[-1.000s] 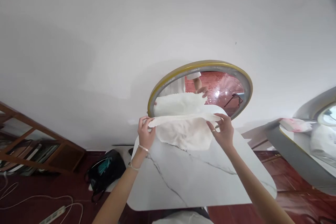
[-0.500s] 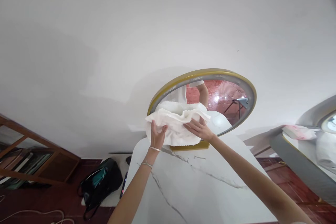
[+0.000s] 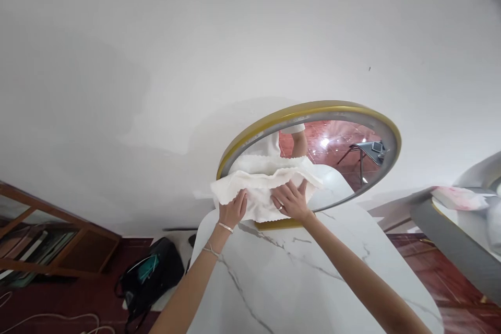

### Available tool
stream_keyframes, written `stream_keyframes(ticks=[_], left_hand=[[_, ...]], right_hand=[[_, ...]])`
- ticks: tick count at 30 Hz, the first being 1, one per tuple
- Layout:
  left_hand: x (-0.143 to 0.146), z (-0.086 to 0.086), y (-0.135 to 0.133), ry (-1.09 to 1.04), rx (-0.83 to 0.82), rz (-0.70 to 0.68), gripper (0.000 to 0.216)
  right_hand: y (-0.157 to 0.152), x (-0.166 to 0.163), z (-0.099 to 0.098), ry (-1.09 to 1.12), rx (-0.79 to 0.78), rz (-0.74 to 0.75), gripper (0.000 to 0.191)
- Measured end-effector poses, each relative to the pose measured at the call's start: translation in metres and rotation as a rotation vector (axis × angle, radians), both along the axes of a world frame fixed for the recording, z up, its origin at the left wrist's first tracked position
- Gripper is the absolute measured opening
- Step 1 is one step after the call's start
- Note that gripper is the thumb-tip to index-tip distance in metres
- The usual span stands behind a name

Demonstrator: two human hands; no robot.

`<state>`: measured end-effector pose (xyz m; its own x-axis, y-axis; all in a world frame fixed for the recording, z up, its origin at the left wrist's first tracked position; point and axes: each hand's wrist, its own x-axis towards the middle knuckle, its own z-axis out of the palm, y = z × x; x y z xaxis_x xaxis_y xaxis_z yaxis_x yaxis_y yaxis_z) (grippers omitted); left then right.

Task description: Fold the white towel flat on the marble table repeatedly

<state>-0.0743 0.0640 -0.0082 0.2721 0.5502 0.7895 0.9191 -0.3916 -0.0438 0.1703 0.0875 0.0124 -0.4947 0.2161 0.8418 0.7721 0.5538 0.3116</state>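
Note:
A white cloth (image 3: 258, 201) with scalloped edges is stretched between my two hands at the lower left of a round mirror (image 3: 336, 138). My left hand (image 3: 232, 211) grips its near left part, thumb against the fabric and the other fingers partly hidden. On the right, my right hand (image 3: 293, 200), wearing a ring, has its fingers bent over the cloth. The mirror has a gold rim and stands on a gold base (image 3: 279, 225), mostly covered by the cloth. Whether the cloth touches the glass I cannot tell.
The mirror stands on a white marble-patterned tabletop (image 3: 297, 282) against a pale wall (image 3: 176, 52). At lower left are a black bag (image 3: 152, 276) and a wooden shelf (image 3: 58, 242). A pink-and-white packet (image 3: 457, 197) lies on another table (image 3: 450, 229) at right.
The cloth has dropped slightly and looks flatter. My left fingers have folded in further on it, and my right fingers have bent more. The view has shifted a little.

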Motion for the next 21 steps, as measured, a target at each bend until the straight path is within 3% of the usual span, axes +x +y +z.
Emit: stream_keyframes(ticks=[6, 12, 17, 21], left_hand=[[0.006, 0.005, 0.009, -0.057, 0.253, 0.037, 0.022], [0.001, -0.001, 0.019, -0.087, 0.283, 0.108, 0.029], [-0.002, 0.01, 0.024, -0.16, 0.287, 0.113, 0.028], [0.0, 0.039, 0.026, -0.221, 0.383, 0.126, 0.028]], right_hand=[[0.009, -0.009, -0.002, 0.024, 0.112, -0.042, 0.033], [0.013, -0.007, 0.004, -0.006, 0.221, -0.013, 0.033], [0.009, -0.011, 0.025, -0.053, 0.178, -0.051, 0.04], [0.007, -0.022, 0.057, -0.049, 0.089, -0.099, 0.046]])
